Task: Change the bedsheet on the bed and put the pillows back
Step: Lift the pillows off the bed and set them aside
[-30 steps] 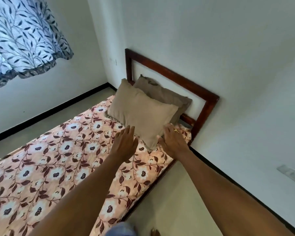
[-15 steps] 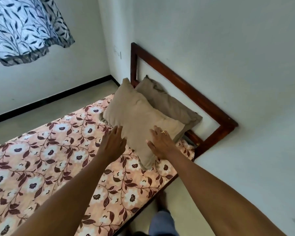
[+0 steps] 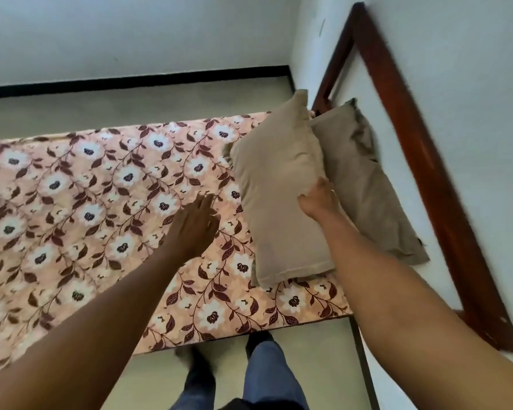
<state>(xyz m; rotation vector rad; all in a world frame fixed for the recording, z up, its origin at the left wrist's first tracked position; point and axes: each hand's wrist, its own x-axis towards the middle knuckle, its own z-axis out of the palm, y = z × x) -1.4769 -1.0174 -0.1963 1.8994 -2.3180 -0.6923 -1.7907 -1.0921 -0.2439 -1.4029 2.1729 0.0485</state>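
The bed (image 3: 359, 335) fills most of the view, and a pink bedsheet (image 3: 101, 202) with white flowers and dark red leaves lies flat over it. The dark wooden headboard (image 3: 427, 173) runs along the white wall (image 3: 471, 84) at about 2 o'clock. The pale floor (image 3: 131, 110) shows past the bed at 12 o'clock, and again at 6 o'clock where the person's legs in blue trousers (image 3: 267, 377) stand.

Two brown pillows sit at the head of the bed. The back pillow (image 3: 365, 190) leans against the headboard. The front pillow (image 3: 276, 184) is lighter and stands tilted up on its long edge, just in front of the back one and touching it.

The right hand (image 3: 317, 199) is at the front pillow's right edge, at about 3 o'clock on it. Its thumb lies on the front and its fingers go behind, so its grip holds the pillow. The left hand (image 3: 194, 223) hovers over the sheet at about 9 o'clock from the pillow, near it but apart. Its fingers are spread wide and it holds nothing. It looks blurry.

A second ago both hands were by the pillow's near end and it lay flatter. Now the right hand has moved up its side, the pillow stands steeper, and the left hand has pulled away.
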